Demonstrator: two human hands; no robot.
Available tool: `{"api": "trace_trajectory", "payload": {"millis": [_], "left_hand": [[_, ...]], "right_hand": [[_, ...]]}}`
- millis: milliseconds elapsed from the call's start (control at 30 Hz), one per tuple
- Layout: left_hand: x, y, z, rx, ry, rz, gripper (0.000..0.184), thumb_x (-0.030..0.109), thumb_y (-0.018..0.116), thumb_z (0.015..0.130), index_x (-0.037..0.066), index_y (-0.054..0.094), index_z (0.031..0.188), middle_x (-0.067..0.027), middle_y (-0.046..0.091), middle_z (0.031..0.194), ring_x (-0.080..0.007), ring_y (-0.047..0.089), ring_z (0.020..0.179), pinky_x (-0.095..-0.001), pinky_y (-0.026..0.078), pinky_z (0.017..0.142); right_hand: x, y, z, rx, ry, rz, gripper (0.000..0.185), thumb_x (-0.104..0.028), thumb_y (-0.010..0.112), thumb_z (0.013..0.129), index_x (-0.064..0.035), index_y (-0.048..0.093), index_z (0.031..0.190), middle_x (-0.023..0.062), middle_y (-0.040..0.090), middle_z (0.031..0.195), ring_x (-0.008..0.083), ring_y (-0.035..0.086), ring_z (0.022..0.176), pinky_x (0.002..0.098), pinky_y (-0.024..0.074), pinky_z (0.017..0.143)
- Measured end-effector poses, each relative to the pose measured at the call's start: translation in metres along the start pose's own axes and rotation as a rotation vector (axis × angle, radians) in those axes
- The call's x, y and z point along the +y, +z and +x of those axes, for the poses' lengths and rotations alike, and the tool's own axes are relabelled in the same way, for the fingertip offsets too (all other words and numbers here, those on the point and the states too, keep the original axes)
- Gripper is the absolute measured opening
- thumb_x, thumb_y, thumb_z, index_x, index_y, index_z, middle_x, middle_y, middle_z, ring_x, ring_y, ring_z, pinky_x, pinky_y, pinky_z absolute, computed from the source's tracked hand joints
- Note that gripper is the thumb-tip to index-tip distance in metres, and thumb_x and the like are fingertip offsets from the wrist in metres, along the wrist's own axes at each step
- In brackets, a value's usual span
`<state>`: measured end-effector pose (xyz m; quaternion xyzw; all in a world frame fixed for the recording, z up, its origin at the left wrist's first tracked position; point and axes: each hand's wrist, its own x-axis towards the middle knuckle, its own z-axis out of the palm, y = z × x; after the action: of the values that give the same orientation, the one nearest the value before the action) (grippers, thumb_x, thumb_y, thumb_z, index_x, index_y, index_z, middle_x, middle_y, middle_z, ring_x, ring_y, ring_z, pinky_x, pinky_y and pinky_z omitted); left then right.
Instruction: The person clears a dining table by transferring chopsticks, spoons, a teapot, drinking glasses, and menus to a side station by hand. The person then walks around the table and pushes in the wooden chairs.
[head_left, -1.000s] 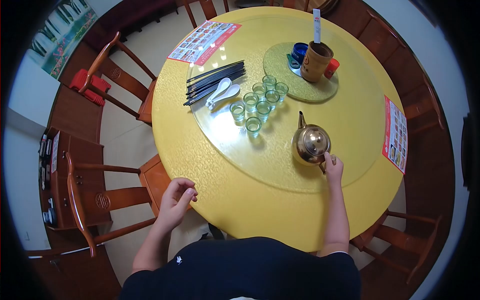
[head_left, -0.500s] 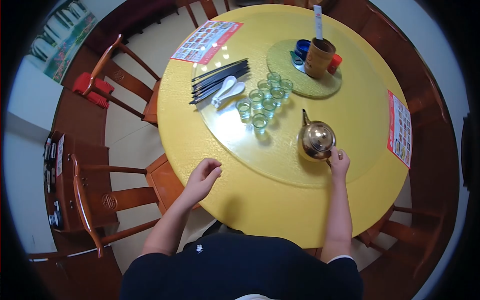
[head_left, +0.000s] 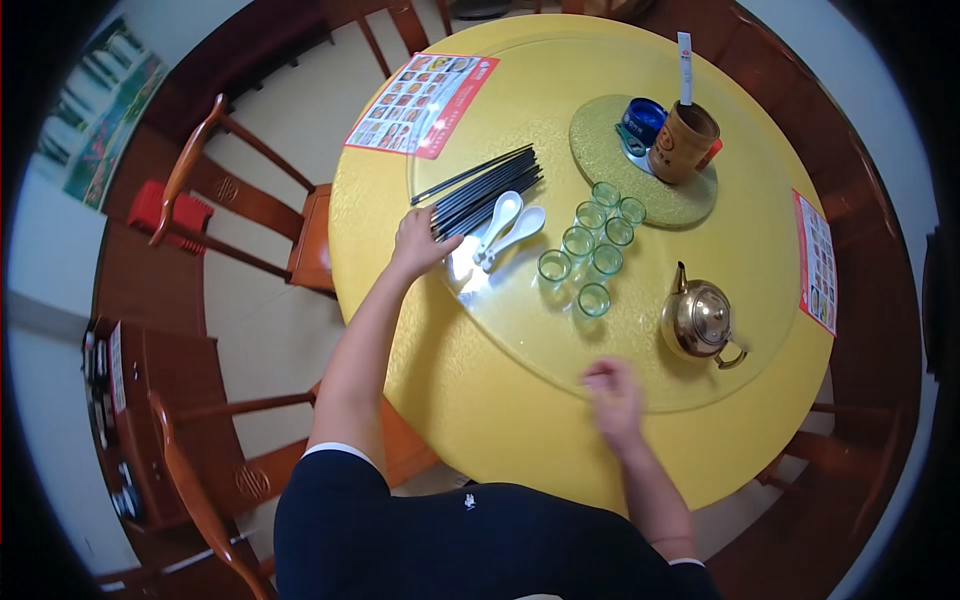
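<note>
My left hand (head_left: 420, 243) is at the near ends of a bundle of black chopsticks (head_left: 485, 192), its thumb and fingers closed around them. Right beside the bundle lie two white spoons (head_left: 518, 236), their handles toward me. My right hand (head_left: 613, 400) is over the near part of the glass turntable (head_left: 520, 335), smeared by motion, touching nothing I can make out. To its right stands a shiny gold teapot (head_left: 698, 322), spout pointing away from me. Several green-tinted glasses (head_left: 578, 241) stand grouped between the spoons and the teapot.
A small round stand (head_left: 600, 135) at the back right bears a bamboo cup (head_left: 685, 143), a blue container (head_left: 643, 119) and a red item. Menu sheets lie at the left (head_left: 420, 103) and right (head_left: 816, 260) edges of the yellow table. Wooden chairs (head_left: 318, 237) surround it.
My right hand has let go of the teapot handle and moved left. My left hand has reached forward to the chopsticks and closed on their ends. The view has shifted a little.
</note>
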<state>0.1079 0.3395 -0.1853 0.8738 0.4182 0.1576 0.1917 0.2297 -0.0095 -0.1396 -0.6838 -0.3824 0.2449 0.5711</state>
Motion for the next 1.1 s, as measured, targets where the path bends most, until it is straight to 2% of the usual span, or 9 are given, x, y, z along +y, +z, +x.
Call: {"api": "trace_trajectory", "payload": {"millis": [67, 167, 267, 300, 400, 700, 800, 967, 1100], "left_hand": [[-0.006, 0.005, 0.033, -0.082, 0.039, 0.106, 0.082, 0.048, 0.065, 0.056, 0.002, 0.037, 0.118, -0.0217, 0.037, 0.116, -0.0337, 0.035, 0.11, -0.041, 0.029, 0.091], [-0.01, 0.012, 0.076, -0.305, 0.071, 0.328, 0.113, 0.062, 0.064, 0.045, 0.004, 0.017, 0.129, -0.0238, 0.018, 0.131, -0.0353, 0.017, 0.123, -0.0496, 0.016, 0.097], [-0.004, 0.01, 0.089, -0.384, 0.105, 0.341, 0.115, 0.063, 0.064, 0.045, 0.004, 0.015, 0.13, -0.0242, 0.02, 0.13, -0.0355, 0.02, 0.122, -0.0489, 0.019, 0.096], [-0.003, 0.013, 0.09, -0.423, 0.118, 0.338, 0.116, 0.063, 0.065, 0.044, 0.003, 0.014, 0.13, -0.0238, 0.021, 0.129, -0.0356, 0.021, 0.121, -0.0486, 0.022, 0.095], [-0.003, 0.015, 0.095, -0.464, 0.161, 0.343, 0.117, 0.059, 0.068, 0.043, 0.002, 0.014, 0.129, -0.0233, 0.026, 0.126, -0.0354, 0.026, 0.117, -0.0478, 0.027, 0.092], [0.002, 0.007, 0.096, -0.53, 0.113, 0.429, 0.108, 0.043, 0.071, 0.046, -0.006, 0.017, 0.125, -0.0208, 0.037, 0.114, -0.0314, 0.038, 0.107, -0.0444, 0.039, 0.083], [-0.003, 0.003, 0.091, -0.569, 0.093, 0.469, 0.106, 0.043, 0.071, 0.047, -0.006, 0.018, 0.124, -0.0194, 0.036, 0.115, -0.0306, 0.037, 0.108, -0.0452, 0.039, 0.083], [-0.018, -0.001, 0.075, -0.587, 0.164, 0.54, 0.103, 0.042, 0.07, 0.047, -0.006, 0.02, 0.123, -0.0186, 0.033, 0.118, -0.0302, 0.035, 0.11, -0.0482, 0.035, 0.086], [-0.027, -0.003, 0.061, -0.598, 0.23, 0.613, 0.104, 0.039, 0.07, 0.049, -0.004, 0.015, 0.126, -0.0215, 0.023, 0.127, -0.0331, 0.027, 0.117, -0.0507, 0.026, 0.092]], "right_hand": [[-0.008, 0.068, 0.021, -0.255, 0.297, 0.096, 0.049, -0.016, 0.059, 0.074, 0.0011, 0.036, 0.113, 0.0178, 0.051, 0.097, 0.0216, 0.053, 0.09, 0.029, 0.0437, 0.074], [0.033, 0.153, 0.104, -0.044, 0.395, -0.184, 0.079, -0.036, 0.059, 0.072, -0.0004, 0.014, 0.126, 0.0277, 0.042, 0.108, 0.0339, 0.047, 0.098, 0.0389, 0.0376, 0.084], [0.032, 0.175, 0.166, 0.098, 0.519, -0.486, 0.096, -0.048, 0.058, 0.066, -0.0071, 0.001, 0.131, 0.0301, 0.037, 0.112, 0.0394, 0.037, 0.106, 0.0429, 0.0313, 0.088], [0.025, 0.179, 0.18, 0.107, 0.53, -0.487, 0.096, -0.048, 0.058, 0.066, -0.0071, 0.001, 0.131, 0.0301, 0.037, 0.112, 0.0394, 0.037, 0.106, 0.0429, 0.0313, 0.088], [0.005, 0.191, 0.209, 0.166, 0.744, -0.616, 0.097, -0.044, 0.061, 0.064, -0.0232, -0.006, 0.131, 0.028, 0.034, 0.114, 0.0371, 0.038, 0.105, 0.044, 0.0321, 0.086], [0.02, 0.204, 0.241, 0.216, 0.818, -0.807, 0.098, -0.024, 0.064, 0.064, -0.0212, -0.008, 0.131, 0.0237, 0.037, 0.106, 0.0324, 0.044, 0.093, 0.0393, 0.0376, 0.08], [0.029, 0.204, 0.239, 0.217, 0.742, -0.935, 0.096, -0.02, 0.062, 0.064, -0.017, -0.007, 0.131, 0.0229, 0.037, 0.105, 0.0322, 0.046, 0.089, 0.0385, 0.0391, 0.079], [0.04, 0.203, 0.237, 0.178, 0.717, -0.964, 0.095, -0.016, 0.064, 0.063, -0.0006, -0.002, 0.129, 0.0208, 0.039, 0.11, 0.0302, 0.046, 0.096, 0.0358, 0.0427, 0.079], [0.038, 0.2, 0.236, 0.144, 0.711, -0.957, 0.094, -0.016, 0.065, 0.063, 0.0014, 0.0, 0.129, 0.0197, 0.042, 0.109, 0.0285, 0.048, 0.096, 0.0352, 0.0441, 0.077]]}}
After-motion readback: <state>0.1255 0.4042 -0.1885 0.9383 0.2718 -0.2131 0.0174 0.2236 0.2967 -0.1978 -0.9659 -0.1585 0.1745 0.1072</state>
